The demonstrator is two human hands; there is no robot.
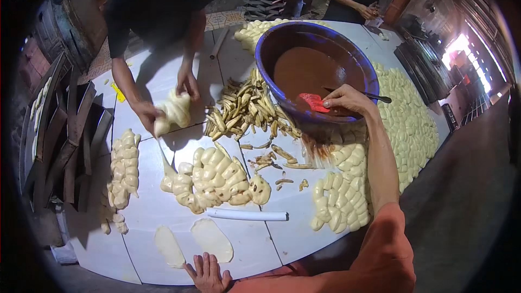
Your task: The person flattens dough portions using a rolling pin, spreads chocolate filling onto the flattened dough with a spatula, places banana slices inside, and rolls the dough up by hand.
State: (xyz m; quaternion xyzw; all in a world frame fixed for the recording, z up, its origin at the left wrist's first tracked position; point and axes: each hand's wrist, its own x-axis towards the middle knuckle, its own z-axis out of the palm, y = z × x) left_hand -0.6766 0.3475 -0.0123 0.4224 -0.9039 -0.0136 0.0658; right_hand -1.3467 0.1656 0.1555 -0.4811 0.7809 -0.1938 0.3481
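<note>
My left hand (pixel 209 276) lies with fingers spread at the near table edge, just below two flattened dough ovals (pixel 211 239). My right hand (pixel 341 99) grips a red scraper (pixel 311 102) inside a large blue tub (pixel 370 73) of brown mixture (pixel 301 70); a dark-handled utensil (pixel 382 99) rests in the tub beside it. A white roller (pixel 247 215) lies between the ovals and a cluster of dough pieces (pixel 211 176). Peeled banana-like strips (pixel 249 106) are piled left of the tub. Dense dough pieces (pixel 407 130) cover the table's right side.
Across the white table (pixel 141 244), a co-worker's hands (pixel 172 103) handle stretched dough (pixel 173 115). Another person (pixel 355 0) stands at the back right. Stacked metal trays (pixel 68 130) stand at the left, with more dough (pixel 124 168) beside them. Dark metal pieces (pixel 418 70) sit at the right edge.
</note>
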